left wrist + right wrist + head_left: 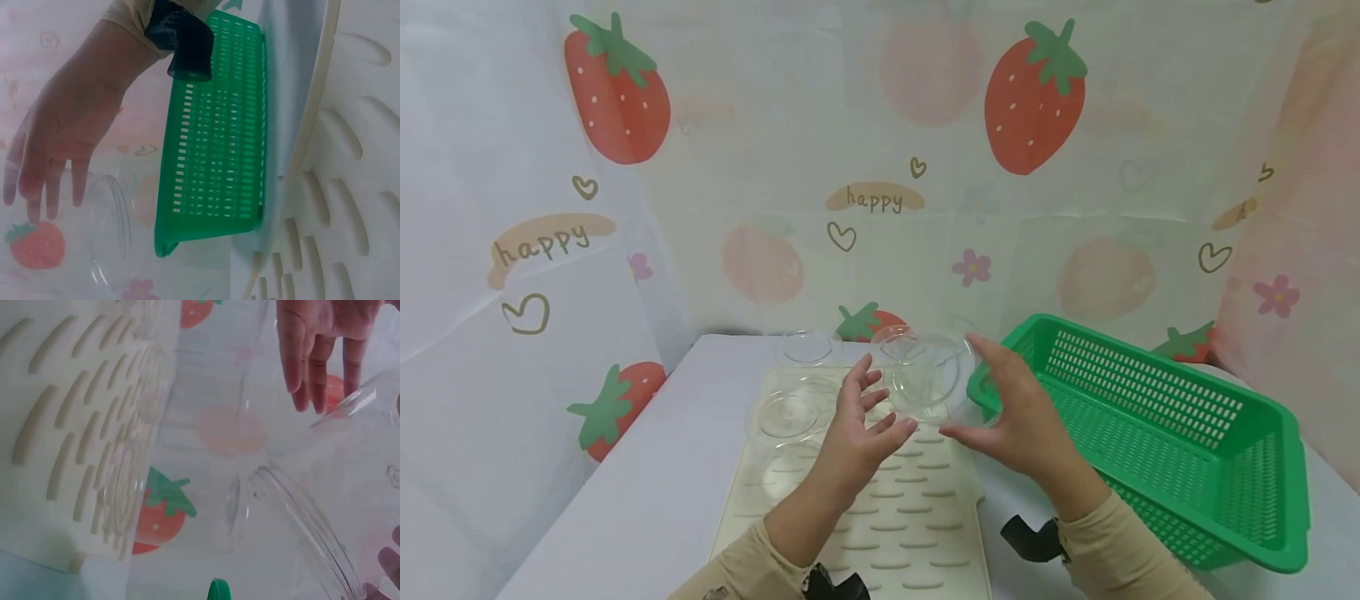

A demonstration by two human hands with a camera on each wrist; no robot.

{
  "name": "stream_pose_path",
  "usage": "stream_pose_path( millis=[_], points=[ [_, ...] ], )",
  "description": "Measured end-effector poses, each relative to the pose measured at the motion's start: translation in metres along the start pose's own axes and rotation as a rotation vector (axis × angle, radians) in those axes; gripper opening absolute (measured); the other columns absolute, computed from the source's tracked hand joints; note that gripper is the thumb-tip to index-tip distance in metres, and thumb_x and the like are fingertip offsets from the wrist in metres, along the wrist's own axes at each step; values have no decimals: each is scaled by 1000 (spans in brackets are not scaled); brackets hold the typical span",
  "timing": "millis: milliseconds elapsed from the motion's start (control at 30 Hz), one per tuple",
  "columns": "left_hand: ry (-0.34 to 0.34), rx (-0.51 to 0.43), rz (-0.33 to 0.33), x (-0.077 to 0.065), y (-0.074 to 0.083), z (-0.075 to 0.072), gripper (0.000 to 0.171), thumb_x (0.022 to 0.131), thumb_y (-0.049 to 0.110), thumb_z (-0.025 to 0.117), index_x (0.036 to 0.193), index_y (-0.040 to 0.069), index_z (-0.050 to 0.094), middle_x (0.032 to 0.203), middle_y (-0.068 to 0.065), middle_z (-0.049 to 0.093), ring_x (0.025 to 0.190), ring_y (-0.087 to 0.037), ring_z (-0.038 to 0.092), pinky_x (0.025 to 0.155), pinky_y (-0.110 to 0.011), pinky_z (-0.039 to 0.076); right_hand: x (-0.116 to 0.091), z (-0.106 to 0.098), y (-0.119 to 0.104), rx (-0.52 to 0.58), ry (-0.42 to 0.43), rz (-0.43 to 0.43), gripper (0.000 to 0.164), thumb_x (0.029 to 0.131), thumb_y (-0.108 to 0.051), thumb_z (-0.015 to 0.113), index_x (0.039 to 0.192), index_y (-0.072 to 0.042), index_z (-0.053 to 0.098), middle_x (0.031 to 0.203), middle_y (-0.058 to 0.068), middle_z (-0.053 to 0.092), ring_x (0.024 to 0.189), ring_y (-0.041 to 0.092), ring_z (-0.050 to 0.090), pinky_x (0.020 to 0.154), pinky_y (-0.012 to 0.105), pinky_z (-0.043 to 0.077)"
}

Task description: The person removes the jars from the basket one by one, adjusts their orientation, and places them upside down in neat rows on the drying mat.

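Observation:
My right hand [1026,421] holds a clear, see-through bowl [928,387] by its right side, thumb below and fingers above. The bowl is tilted over the far end of a cream ridged mat [887,525]. Beside the bowl's left edge is my left hand [853,446], its fingers spread and relaxed; whether they touch it I cannot tell. In the left wrist view the bowl [106,231] appears below the left fingertips. The right wrist view shows its rim [306,525], with right fingertips [390,562] at the frame's edge.
Several more clear round pieces, one a clear dish [790,414], stand along the mat's left and far parts. A green slotted basket [1180,367] sits to the right of the mat. Behind the white table [617,517] hangs a strawberry-print curtain [790,150].

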State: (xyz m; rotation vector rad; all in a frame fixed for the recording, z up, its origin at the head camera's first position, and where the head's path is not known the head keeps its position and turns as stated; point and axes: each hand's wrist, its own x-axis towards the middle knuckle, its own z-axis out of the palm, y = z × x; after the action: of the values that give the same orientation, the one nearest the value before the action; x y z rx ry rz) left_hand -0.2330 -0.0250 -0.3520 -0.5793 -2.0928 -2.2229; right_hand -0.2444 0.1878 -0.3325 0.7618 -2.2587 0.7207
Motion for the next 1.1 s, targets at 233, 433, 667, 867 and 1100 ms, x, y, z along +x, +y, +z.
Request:
stream_pose_path(
  millis=[233, 433, 667, 867, 1100],
  points=[
    [-13, 13, 6, -2, 1, -2, 87, 77, 14, 69, 145, 21, 14, 143, -5, 22, 130, -27, 31, 101, -42, 36, -1, -1, -1, 151, -21, 151, 99, 59, -25, 87, 141, -16, 31, 133, 10, 44, 110, 30, 49, 85, 51, 46],
    [-19, 8, 2, -4, 1, -3, 87, 77, 12, 69, 144, 22, 15, 143, -4, 22, 130, -25, 30, 102, -41, 34, 0, -1, 2, 241, -40, 230, 96, 61, -22, 85, 140, -18, 31, 130, 8, 47, 116, 23, 45, 89, 47, 45],
    [-45, -2, 8, -4, 2, -4, 86, 78, 11, 68, 144, 22, 15, 142, -4, 22, 130, -25, 30, 102, -42, 34, -1, 2, 6, 351, -55, 274, 93, 65, -20, 83, 141, -20, 30, 135, 4, 44, 121, 21, 42, 94, 46, 43],
    [-57, 16, 12, -4, 0, -6, 86, 78, 12, 68, 144, 22, 15, 143, -4, 23, 131, -24, 30, 102, -42, 34, 0, 3, 7, 436, -74, 322, 89, 69, -19, 80, 142, -19, 28, 137, 4, 40, 125, 22, 38, 96, 49, 39],
    [-58, 30, -1, -7, 1, -9, 87, 79, 13, 69, 144, 25, 13, 144, -3, 20, 131, -23, 29, 102, -42, 34, 2, 11, 7, 509, -73, 356, 88, 70, -18, 79, 142, -17, 28, 140, 6, 37, 126, 25, 36, 96, 51, 38]
  ],
)
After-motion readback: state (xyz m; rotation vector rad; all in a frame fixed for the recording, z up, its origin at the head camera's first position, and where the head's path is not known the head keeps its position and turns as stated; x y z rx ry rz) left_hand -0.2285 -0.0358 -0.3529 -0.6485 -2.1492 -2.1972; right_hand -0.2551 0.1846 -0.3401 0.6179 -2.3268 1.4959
